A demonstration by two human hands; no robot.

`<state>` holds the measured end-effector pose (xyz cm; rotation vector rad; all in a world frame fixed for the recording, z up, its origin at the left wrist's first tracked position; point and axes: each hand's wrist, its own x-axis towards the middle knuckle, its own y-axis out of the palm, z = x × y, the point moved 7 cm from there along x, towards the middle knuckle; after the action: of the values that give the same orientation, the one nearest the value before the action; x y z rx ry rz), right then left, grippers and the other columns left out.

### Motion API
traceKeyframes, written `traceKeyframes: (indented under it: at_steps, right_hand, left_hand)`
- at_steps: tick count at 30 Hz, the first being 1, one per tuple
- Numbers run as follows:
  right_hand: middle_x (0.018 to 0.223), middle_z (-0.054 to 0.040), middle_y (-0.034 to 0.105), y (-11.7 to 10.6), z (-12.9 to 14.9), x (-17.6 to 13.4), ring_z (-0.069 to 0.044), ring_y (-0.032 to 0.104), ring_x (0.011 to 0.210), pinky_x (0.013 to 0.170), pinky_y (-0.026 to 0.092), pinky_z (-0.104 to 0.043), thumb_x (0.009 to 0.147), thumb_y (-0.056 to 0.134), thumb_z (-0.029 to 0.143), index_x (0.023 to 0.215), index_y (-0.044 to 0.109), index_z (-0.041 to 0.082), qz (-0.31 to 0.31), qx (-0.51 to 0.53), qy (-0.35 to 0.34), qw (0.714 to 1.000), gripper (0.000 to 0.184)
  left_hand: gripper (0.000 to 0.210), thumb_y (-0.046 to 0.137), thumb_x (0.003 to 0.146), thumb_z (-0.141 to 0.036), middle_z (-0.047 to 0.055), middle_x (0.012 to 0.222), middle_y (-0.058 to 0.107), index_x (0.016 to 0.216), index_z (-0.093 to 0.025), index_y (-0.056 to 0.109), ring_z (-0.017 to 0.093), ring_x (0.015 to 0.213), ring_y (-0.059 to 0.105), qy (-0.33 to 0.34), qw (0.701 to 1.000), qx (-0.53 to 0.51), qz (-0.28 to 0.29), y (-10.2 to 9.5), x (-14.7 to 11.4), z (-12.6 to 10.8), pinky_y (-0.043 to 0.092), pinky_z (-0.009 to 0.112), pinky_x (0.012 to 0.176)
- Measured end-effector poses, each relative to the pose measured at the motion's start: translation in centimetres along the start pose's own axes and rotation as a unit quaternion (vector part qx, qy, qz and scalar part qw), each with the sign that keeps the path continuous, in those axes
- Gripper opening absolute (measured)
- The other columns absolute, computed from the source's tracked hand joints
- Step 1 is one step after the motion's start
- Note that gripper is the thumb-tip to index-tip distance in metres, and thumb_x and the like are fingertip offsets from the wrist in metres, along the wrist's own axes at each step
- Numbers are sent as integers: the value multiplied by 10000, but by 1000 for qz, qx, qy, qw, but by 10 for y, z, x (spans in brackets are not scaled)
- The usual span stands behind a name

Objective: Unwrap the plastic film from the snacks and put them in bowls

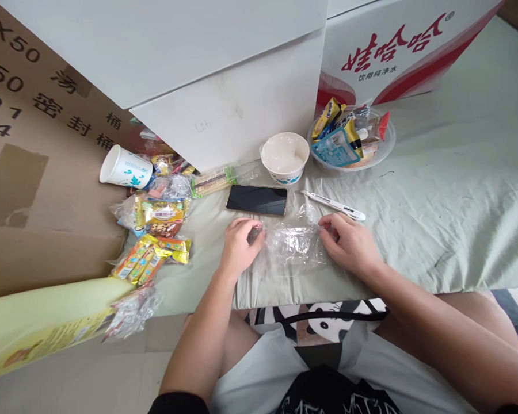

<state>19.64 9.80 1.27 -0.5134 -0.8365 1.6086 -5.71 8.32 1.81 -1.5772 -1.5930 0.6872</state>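
Observation:
A crumpled clear plastic bag [294,244] lies on the cloth in front of me. Its left edge is pinched between the thumb and curled fingers of my left hand [240,244]. On the opposite side, my right hand [349,241] has its fingers closed at the bag's right edge. Just beyond the bag lies a black smartphone [256,199], screen up. A white utility knife [333,206] rests right behind my right fingers. Behind the phone stands a white paper bowl [285,158] with a leaf print.
A clear plastic bowl [388,152] of wrapped snacks stands at the back right. Wrapped snacks [162,213] are piled at the left, with a paper cup [125,167] on its side. Cardboard boxes [242,98] wall the back, and another brown box [47,190] stands left.

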Motion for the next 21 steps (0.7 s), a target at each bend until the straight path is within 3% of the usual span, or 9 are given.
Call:
traceKeyframes:
  at_steps: [5, 8, 11, 14, 17, 19, 21]
  right_hand:
    - [798, -46, 694, 1, 1, 0, -172, 598, 618, 568, 391, -297, 901, 516, 290, 909, 652, 215, 9, 2, 0, 1000, 156]
    - [778, -42, 688, 0, 1, 1, -171, 595, 612, 570, 394, -294, 897, 511, 296, 897, 649, 218, 9, 7, 3, 1000, 158]
    - [752, -37, 677, -2, 0, 2, -165, 583, 587, 563, 400, -290, 893, 514, 294, 887, 647, 217, 10, 12, 10, 1000, 153]
    - [755, -34, 679, -3, -2, 3, -156, 572, 571, 558, 408, -284, 881, 521, 273, 867, 644, 219, 9, 16, 12, 1000, 136]
    - [807, -45, 700, -3, -4, 3, -163, 587, 594, 575, 422, -291, 890, 512, 270, 865, 649, 221, -1, 10, 2, 1000, 148]
    - [844, -54, 712, -3, -4, 4, -174, 604, 620, 582, 421, -296, 906, 500, 275, 882, 656, 223, -5, -2, -6, 1000, 166]
    - [865, -59, 723, -1, -4, 4, -183, 618, 638, 572, 405, -296, 916, 494, 277, 896, 659, 224, -2, -17, -11, 1000, 174]
  left_hand:
    - [141, 656, 852, -246, 70, 999, 756, 978, -232, 716, 263, 1081, 677, 9, 1000, 2, -3, 1, -1, -4, 511, 434, 1009]
    - [108, 625, 866, -251, 64, 943, 754, 924, -230, 715, 246, 981, 699, 16, 1000, -9, -9, -2, -1, -5, 524, 426, 965]
    - [135, 568, 909, -277, 48, 870, 742, 893, -223, 690, 215, 865, 700, -8, 997, -30, -76, -17, -2, 4, 534, 400, 914]
    - [131, 557, 915, -277, 7, 772, 711, 975, -223, 661, 183, 752, 686, -86, 987, -52, -123, -31, -3, 26, 549, 340, 788]
    - [230, 637, 841, -231, 24, 846, 715, 1070, -209, 637, 204, 771, 676, -141, 972, 15, -186, -47, -7, 36, 542, 359, 761]
    - [259, 655, 823, -209, 74, 949, 702, 1080, -193, 621, 240, 873, 666, -119, 950, 76, -278, -61, -16, 24, 537, 405, 819]
    - [177, 628, 852, -184, 82, 948, 683, 1028, -203, 615, 244, 913, 661, -3, 939, 105, -329, -61, -24, -8, 537, 409, 838]
